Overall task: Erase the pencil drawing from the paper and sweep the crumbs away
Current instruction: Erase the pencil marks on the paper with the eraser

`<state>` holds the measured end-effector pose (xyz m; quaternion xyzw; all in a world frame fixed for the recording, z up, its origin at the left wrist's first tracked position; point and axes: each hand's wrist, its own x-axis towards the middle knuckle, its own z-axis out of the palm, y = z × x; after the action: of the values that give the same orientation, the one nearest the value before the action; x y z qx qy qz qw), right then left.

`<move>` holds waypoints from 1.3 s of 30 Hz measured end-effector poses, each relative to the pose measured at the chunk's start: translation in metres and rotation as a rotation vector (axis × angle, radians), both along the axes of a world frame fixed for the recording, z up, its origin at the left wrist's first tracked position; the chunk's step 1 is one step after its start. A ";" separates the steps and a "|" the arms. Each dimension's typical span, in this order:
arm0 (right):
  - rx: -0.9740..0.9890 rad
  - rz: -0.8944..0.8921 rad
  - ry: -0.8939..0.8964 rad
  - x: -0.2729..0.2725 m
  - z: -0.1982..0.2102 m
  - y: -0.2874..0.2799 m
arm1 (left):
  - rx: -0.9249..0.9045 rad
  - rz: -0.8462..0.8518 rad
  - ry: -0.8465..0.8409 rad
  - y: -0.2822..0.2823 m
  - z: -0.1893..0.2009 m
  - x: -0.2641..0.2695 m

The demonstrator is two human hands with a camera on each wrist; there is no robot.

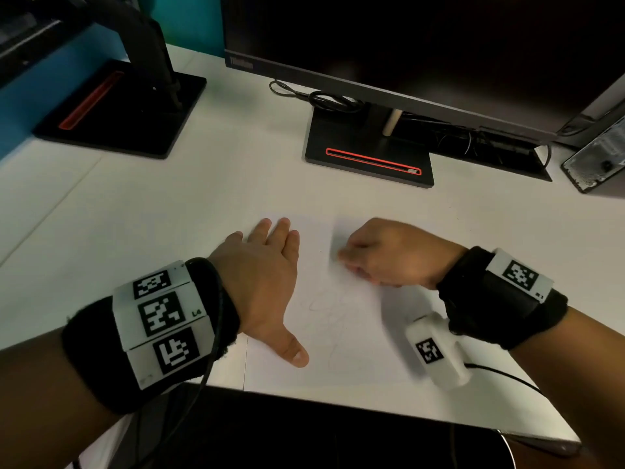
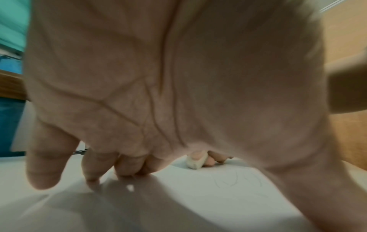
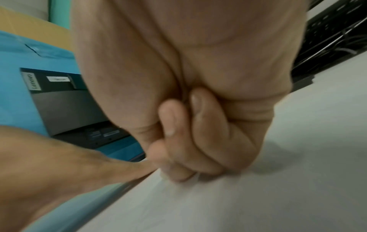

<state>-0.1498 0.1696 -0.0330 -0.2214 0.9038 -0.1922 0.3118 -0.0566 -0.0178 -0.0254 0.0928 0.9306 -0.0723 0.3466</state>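
**A:** What's on the far left?

**B:** A black monitor base [image 1: 118,110] with a red slot stands at the back left of the white desk [image 1: 152,204]. Nearer, the left hand [image 1: 267,275] lies flat, palm down, fingers straight and thumb spread, pressing on the left part of a white sheet of paper [image 1: 338,360].

**A:** Where is the paper?

**B:** At the desk's near edge, centre, between the two hands. Faint pencil lines [image 1: 324,309] show in its middle, just right of the left thumb.

**A:** And to the right?

**B:** The right hand [image 1: 389,255] rests on the paper's upper right, fingers curled. From the left wrist view it pinches a small white eraser [image 2: 193,163] whose end touches the sheet. The head view is blurred there and does not show the eraser.

**A:** Behind them?

**B:** A dark monitor [image 1: 422,45] on a second base [image 1: 368,160], cables behind it, and a computer case [image 1: 598,157] at the far right.
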 end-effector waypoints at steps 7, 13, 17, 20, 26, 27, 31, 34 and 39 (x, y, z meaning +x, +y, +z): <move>0.022 -0.037 0.025 -0.005 0.002 0.013 | 0.012 -0.003 -0.001 -0.002 -0.001 0.002; 0.005 -0.105 0.052 -0.009 0.000 0.019 | -0.006 -0.011 -0.005 0.000 0.000 0.000; 0.012 0.055 -0.007 0.008 -0.003 0.011 | 0.001 -0.016 0.007 -0.002 -0.001 0.000; -0.015 -0.033 -0.027 0.003 -0.004 0.010 | 0.007 -0.022 0.019 -0.002 -0.003 -0.001; 0.016 0.126 0.001 0.020 -0.003 -0.009 | 0.037 -0.025 0.031 -0.006 -0.006 0.001; 0.012 0.114 -0.017 0.019 -0.003 -0.009 | 0.041 -0.022 0.034 -0.006 -0.006 0.000; 0.008 -0.023 0.081 -0.001 0.002 -0.009 | 0.057 -0.001 0.035 -0.006 -0.006 0.002; 0.031 0.120 0.031 0.014 0.000 -0.018 | 0.065 -0.003 0.034 -0.008 -0.006 0.002; 0.016 0.035 0.084 0.003 0.003 -0.020 | 0.066 -0.005 0.041 -0.008 -0.007 0.002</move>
<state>-0.1471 0.1498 -0.0299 -0.2427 0.9135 -0.1700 0.2787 -0.0543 -0.0255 -0.0321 0.1048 0.9391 -0.0444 0.3242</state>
